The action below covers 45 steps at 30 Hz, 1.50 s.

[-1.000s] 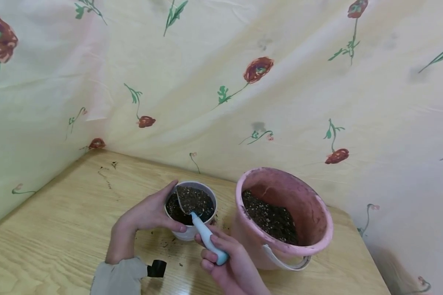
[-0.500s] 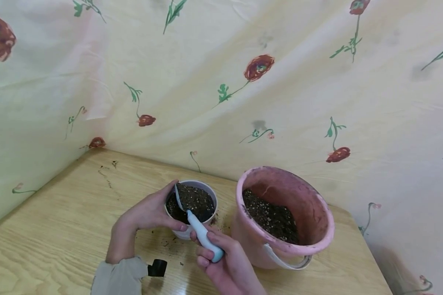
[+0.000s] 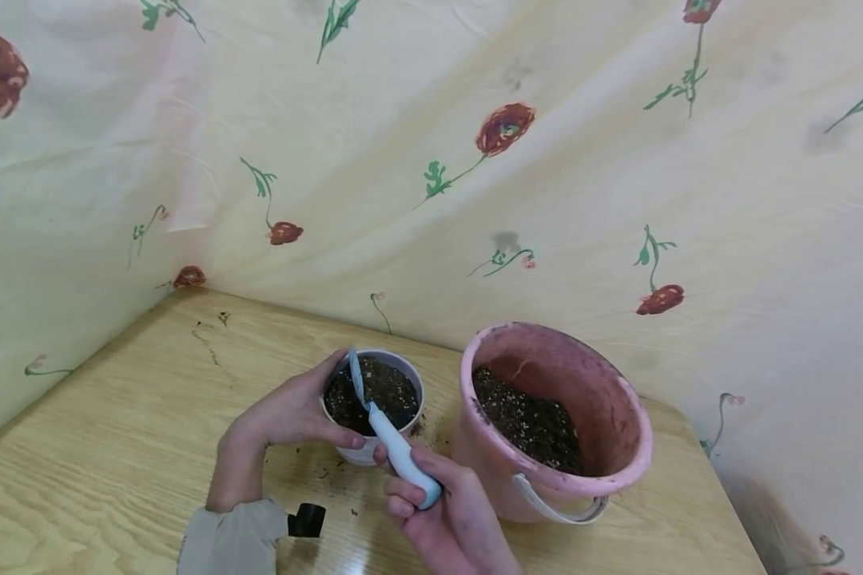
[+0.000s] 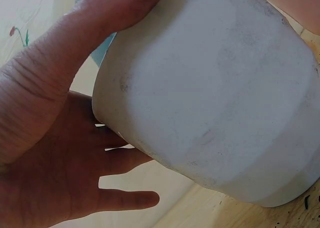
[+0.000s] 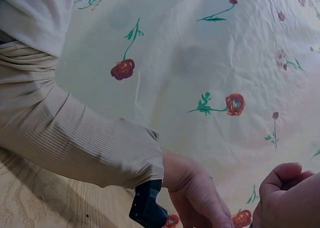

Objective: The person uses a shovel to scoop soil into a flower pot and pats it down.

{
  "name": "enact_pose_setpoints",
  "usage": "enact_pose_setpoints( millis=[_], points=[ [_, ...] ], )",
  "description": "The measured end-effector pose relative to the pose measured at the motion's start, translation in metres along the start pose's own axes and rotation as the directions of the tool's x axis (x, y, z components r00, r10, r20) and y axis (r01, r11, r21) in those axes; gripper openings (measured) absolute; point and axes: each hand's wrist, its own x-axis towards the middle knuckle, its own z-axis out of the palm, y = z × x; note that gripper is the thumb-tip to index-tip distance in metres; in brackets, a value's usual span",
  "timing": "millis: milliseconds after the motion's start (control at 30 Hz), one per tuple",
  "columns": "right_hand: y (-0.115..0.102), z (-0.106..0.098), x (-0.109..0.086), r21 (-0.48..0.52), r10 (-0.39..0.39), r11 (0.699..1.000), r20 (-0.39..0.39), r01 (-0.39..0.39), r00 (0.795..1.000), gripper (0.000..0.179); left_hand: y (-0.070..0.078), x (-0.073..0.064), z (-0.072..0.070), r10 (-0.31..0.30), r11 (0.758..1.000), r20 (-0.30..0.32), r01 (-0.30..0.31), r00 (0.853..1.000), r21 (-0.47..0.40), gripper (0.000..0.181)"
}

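Observation:
A small white flower pot (image 3: 360, 455) filled with dark soil (image 3: 388, 391) stands on the wooden table. My left hand (image 3: 291, 411) holds it from the left, thumb along the near side and fingers behind. In the left wrist view, the thumb and spread fingers lie around the pot's wall (image 4: 215, 98). My right hand (image 3: 446, 499) grips the light blue handle of a hand trowel (image 3: 399, 455). Its narrow blade (image 3: 356, 375) is seen almost edge-on over the left part of the soil, the tip at the pot's far rim. The right wrist view hides the trowel.
A pink bucket (image 3: 626, 471), part filled with soil and with a white handle, stands close to the right of the pot. Soil crumbs (image 3: 324, 476) lie on the table (image 3: 115, 447). Flowered cloth (image 3: 374, 200) hangs behind and at the left.
The trowel blade has turned edge-on and risen slightly from the soil toward the pot's far left rim. My left hand has stayed on the pot.

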Motion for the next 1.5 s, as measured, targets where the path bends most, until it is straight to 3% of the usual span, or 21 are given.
enact_pose_setpoints(
  millis=[233, 467, 633, 833, 900, 1000, 1033, 1067, 1100, 1167, 1233, 1300, 1367, 1400, 1500],
  points=[
    [-0.001, 0.0, -0.001, 0.006, -0.009, 1.0, 0.077, 0.008, 0.997, 0.036, 0.0, -0.001, 0.0, -0.011, 1.0, -0.002, 0.01, 1.0, -0.028, 0.127],
    [-0.005, -0.001, -0.003, -0.05, -0.05, 0.997, 0.019, 0.051, 0.999, 0.036, 0.0, 0.0, 0.0, -0.013, 1.0, 0.0, 0.013, 1.0, -0.018, 0.121],
    [-0.005, -0.003, -0.001, 0.004, -0.031, 1.0, -0.001, 0.031, 1.0, 0.037, 0.0, 0.001, 0.001, 0.006, 0.999, 0.005, -0.006, 1.0, -0.038, 0.123],
    [-0.005, -0.006, -0.003, 0.04, -0.054, 0.998, 0.082, 0.051, 0.995, 0.035, -0.001, 0.002, 0.002, 0.017, 0.999, 0.004, -0.017, 1.0, -0.033, 0.122],
    [-0.006, -0.008, -0.004, 0.001, -0.077, 0.997, 0.094, 0.077, 0.993, 0.033, 0.0, 0.002, 0.002, 0.007, 1.0, -0.001, -0.007, 1.0, -0.022, 0.121],
    [-0.007, -0.01, -0.004, -0.199, -0.16, 0.966, 0.037, 0.164, 0.986, 0.032, 0.0, 0.003, 0.001, -0.005, 1.0, -0.004, 0.005, 1.0, -0.012, 0.121],
    [-0.007, -0.011, -0.003, -0.302, -0.202, 0.933, 0.008, 0.195, 0.979, 0.033, 0.0, 0.003, 0.001, -0.006, 1.0, -0.004, 0.006, 1.0, -0.011, 0.121],
    [-0.007, -0.012, -0.002, -0.416, -0.251, 0.882, -0.018, 0.221, 0.968, 0.035, 0.0, 0.003, 0.001, -0.007, 1.0, -0.003, 0.007, 1.0, -0.014, 0.122],
    [-0.006, -0.014, -0.001, -0.53, -0.309, 0.812, -0.037, 0.243, 0.95, 0.038, 0.0, 0.003, 0.001, -0.005, 1.0, -0.002, 0.005, 1.0, -0.016, 0.121],
    [-0.004, -0.017, 0.003, -0.736, -0.425, 0.63, -0.06, 0.248, 0.903, 0.043, 0.001, 0.004, 0.001, -0.009, 1.0, 0.001, 0.009, 1.0, -0.014, 0.123],
    [-0.002, -0.022, 0.007, -0.888, -0.543, 0.389, -0.007, 0.245, 0.84, 0.044, 0.001, 0.004, 0.001, -0.021, 1.0, 0.001, 0.021, 1.0, -0.009, 0.125],
    [0.0, -0.026, 0.009, -0.964, -0.626, 0.169, 0.056, 0.205, 0.778, 0.041, 0.001, 0.004, 0.001, -0.039, 0.999, 0.001, 0.039, 0.999, -0.004, 0.128],
    [0.001, -0.029, 0.01, -0.987, -0.675, -0.007, 0.125, 0.163, 0.728, 0.037, 0.001, 0.004, 0.001, -0.054, 0.999, -0.003, 0.054, 0.999, 0.001, 0.131],
    [0.001, -0.03, 0.01, -0.987, -0.686, -0.067, 0.15, 0.144, 0.712, 0.036, 0.001, 0.004, 0.001, -0.058, 0.998, -0.004, 0.058, 0.998, -0.001, 0.132],
    [0.0, -0.03, 0.012, -0.965, -0.681, -0.236, 0.249, 0.115, 0.688, 0.033, 0.0, 0.004, 0.001, -0.056, 0.998, -0.009, 0.056, 0.998, 0.004, 0.133]
  ],
)
